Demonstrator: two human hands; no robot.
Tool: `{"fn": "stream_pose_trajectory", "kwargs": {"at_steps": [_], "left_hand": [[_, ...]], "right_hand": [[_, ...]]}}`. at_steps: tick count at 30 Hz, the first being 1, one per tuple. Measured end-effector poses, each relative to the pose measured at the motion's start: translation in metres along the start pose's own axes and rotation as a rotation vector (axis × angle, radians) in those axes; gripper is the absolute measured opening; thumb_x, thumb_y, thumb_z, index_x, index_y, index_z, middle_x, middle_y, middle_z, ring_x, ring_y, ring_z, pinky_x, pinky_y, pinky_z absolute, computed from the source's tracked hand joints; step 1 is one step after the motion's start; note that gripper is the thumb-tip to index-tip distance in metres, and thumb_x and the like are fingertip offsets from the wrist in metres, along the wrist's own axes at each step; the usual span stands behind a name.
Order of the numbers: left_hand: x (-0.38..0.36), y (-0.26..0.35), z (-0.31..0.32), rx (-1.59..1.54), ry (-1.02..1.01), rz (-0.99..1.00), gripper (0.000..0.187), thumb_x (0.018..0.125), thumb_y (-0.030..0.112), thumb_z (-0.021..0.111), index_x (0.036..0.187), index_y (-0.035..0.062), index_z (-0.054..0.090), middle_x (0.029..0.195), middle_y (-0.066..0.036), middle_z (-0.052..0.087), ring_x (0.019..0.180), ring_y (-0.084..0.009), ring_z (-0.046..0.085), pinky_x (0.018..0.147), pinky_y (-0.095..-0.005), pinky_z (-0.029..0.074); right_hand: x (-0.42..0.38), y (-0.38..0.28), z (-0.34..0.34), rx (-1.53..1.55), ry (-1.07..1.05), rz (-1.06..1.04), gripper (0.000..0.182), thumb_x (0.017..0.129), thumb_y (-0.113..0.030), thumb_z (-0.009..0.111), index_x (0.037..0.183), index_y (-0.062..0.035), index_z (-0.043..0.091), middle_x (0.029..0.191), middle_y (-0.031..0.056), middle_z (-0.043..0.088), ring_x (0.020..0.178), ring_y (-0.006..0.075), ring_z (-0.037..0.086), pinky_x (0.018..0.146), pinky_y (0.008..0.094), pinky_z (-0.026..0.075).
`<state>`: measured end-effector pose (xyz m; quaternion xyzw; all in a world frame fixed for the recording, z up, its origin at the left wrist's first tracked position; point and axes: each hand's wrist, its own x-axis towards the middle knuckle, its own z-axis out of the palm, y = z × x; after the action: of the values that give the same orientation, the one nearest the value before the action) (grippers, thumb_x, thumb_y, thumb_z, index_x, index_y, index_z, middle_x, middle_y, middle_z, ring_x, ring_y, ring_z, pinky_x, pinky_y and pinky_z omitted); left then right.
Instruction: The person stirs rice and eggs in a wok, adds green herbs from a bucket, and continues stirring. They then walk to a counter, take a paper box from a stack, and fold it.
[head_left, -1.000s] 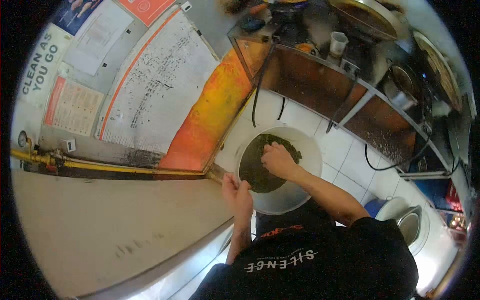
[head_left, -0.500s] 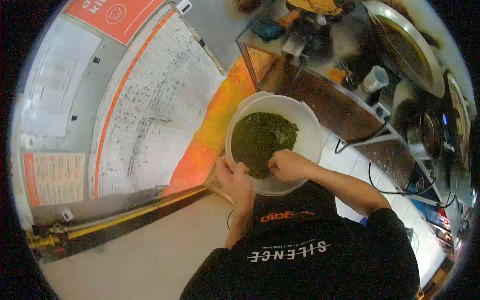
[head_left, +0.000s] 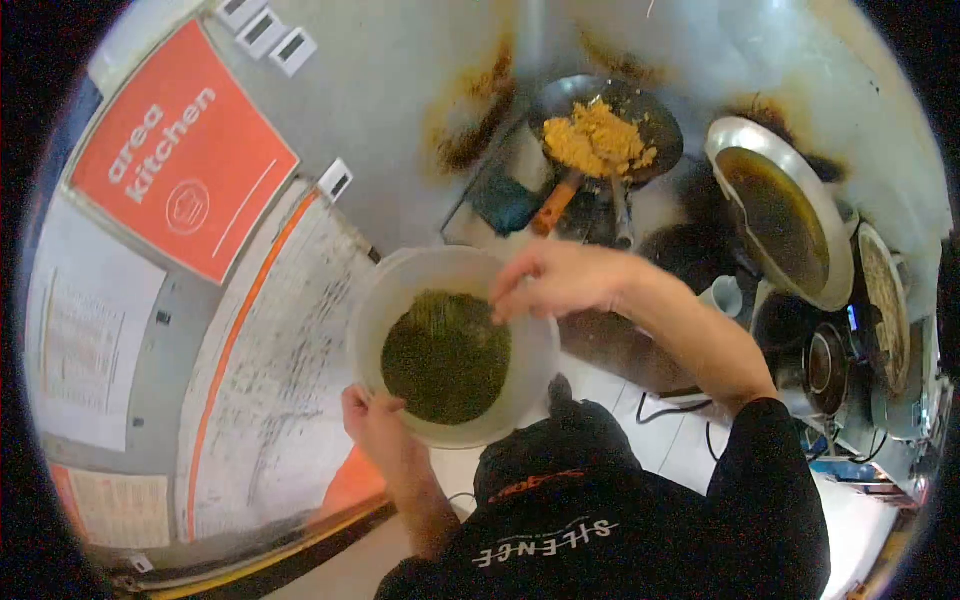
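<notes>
A translucent white plastic bucket (head_left: 540, 365) holds a mass of dark green dried herb flakes (head_left: 445, 370). My left hand (head_left: 385, 425) is closed on the bucket's near-left rim, thumb over the edge. Raised over the far-right rim is my right hand (head_left: 565, 280), its fingers curled together and slightly blurred. Whatever lies between those fingers is hidden. Faint green streaks show above the herbs, left of the right fingertips. Beyond the bucket sits a dark wok (head_left: 655, 125) with an orange-yellow crumbly food (head_left: 600, 140) in it.
A wooden wok handle (head_left: 553, 205) points toward me beside a dark teal cloth (head_left: 500, 205). To the right are a large metal pan of dark oil (head_left: 775, 215), a white cup (head_left: 722, 295) and a dark pot (head_left: 825, 365). Papers and a red sign (head_left: 185, 150) hang on the left wall.
My right hand has lifted from the herbs to above the bucket's far-right rim. The bucket and my left hand have shifted left in view. The wok now shows fully as the view tilts up.
</notes>
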<state>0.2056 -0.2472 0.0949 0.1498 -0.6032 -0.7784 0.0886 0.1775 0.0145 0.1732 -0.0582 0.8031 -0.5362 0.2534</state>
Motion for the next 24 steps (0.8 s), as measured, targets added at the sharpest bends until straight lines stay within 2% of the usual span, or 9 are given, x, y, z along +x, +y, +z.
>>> {"fn": "stream_pose_trajectory", "kwargs": {"at_steps": [2,7,9,12,13,15,19,21,24], "left_hand": [[0.008,0.011,0.022,-0.033,0.033,0.007,0.019,0.061,-0.007,0.046,0.072,0.0060,0.039,0.069,-0.001,0.043,0.063,-0.0105,0.042,0.057,-0.0237,0.038],[0.023,0.015,0.056,-0.081,0.089,0.028,0.017,0.057,-0.001,0.046,0.074,0.0031,0.045,0.075,-0.006,0.051,0.069,-0.0172,0.050,0.068,-0.0271,0.042],[0.028,0.012,0.064,-0.132,0.066,0.021,0.020,0.059,-0.005,0.046,0.077,0.0022,0.043,0.078,-0.006,0.049,0.068,-0.0165,0.050,0.066,-0.0276,0.044],[0.035,0.005,0.070,-0.172,0.066,0.022,0.019,0.060,-0.006,0.046,0.076,0.0029,0.041,0.078,-0.006,0.048,0.067,-0.0151,0.049,0.064,-0.0268,0.044],[0.037,0.001,0.073,-0.186,0.081,0.026,0.019,0.059,-0.006,0.046,0.075,0.0034,0.040,0.078,-0.006,0.048,0.067,-0.0147,0.048,0.063,-0.0263,0.044],[0.041,-0.006,0.074,-0.134,0.076,-0.009,0.018,0.060,-0.006,0.047,0.072,0.0049,0.039,0.075,-0.004,0.046,0.065,-0.0132,0.046,0.060,-0.0248,0.041],[0.050,-0.017,0.070,0.079,0.125,0.019,0.019,0.061,-0.006,0.048,0.068,0.0075,0.037,0.069,-0.001,0.042,0.061,-0.0104,0.039,0.054,-0.0228,0.036],[0.049,-0.026,0.060,-0.042,0.058,0.043,0.019,0.062,-0.007,0.047,0.069,0.0072,0.038,0.068,-0.001,0.041,0.060,-0.0095,0.038,0.053,-0.0222,0.034],[0.044,-0.016,0.052,-0.067,-0.001,0.058,0.017,0.062,-0.007,0.046,0.072,0.0057,0.041,0.070,-0.002,0.045,0.061,-0.0104,0.042,0.056,-0.0220,0.036]], "right_hand": [[0.000,-0.008,-0.047,0.214,0.063,0.039,0.017,0.078,-0.015,0.062,0.090,-0.0042,0.065,0.069,-0.0048,0.058,0.051,0.0016,0.038,0.043,0.0158,0.029],[0.012,0.026,-0.186,0.372,0.354,0.062,0.015,0.078,-0.011,0.057,0.090,-0.0010,0.060,0.087,0.0076,0.063,0.050,0.0068,0.040,0.039,0.0213,0.030],[0.034,0.074,-0.244,-0.643,0.660,0.286,0.017,0.077,-0.014,0.055,0.084,0.0004,0.061,0.088,0.0142,0.064,0.057,0.0192,0.055,0.047,0.0326,0.044],[0.041,0.076,-0.242,-1.031,1.226,0.407,0.022,0.076,-0.017,0.053,0.085,0.0017,0.062,0.088,0.0207,0.063,0.073,0.0345,0.062,0.065,0.0433,0.050],[0.034,0.045,-0.224,-0.985,1.081,0.391,0.025,0.075,-0.016,0.050,0.089,0.0001,0.063,0.089,0.0212,0.062,0.082,0.0387,0.060,0.074,0.0458,0.048],[0.050,0.036,-0.196,-1.008,1.130,0.183,0.021,0.071,-0.018,0.055,0.082,-0.0037,0.066,0.083,0.0219,0.063,0.084,0.0376,0.062,0.074,0.0432,0.051],[0.060,-0.006,-0.082,-0.828,0.408,-0.338,0.017,0.071,-0.013,0.052,0.076,-0.0017,0.064,0.078,0.0184,0.061,0.073,0.0352,0.059,0.068,0.0424,0.048],[0.092,0.010,-0.020,-0.909,0.140,-0.277,0.015,0.072,-0.013,0.054,0.076,-0.0036,0.064,0.086,0.0159,0.059,0.081,0.0320,0.059,0.069,0.0403,0.049],[0.132,0.036,0.046,-1.187,0.340,-0.545,0.015,0.073,-0.017,0.056,0.079,-0.0051,0.064,0.093,0.0128,0.058,0.085,0.0283,0.060,0.068,0.0393,0.049]]}}
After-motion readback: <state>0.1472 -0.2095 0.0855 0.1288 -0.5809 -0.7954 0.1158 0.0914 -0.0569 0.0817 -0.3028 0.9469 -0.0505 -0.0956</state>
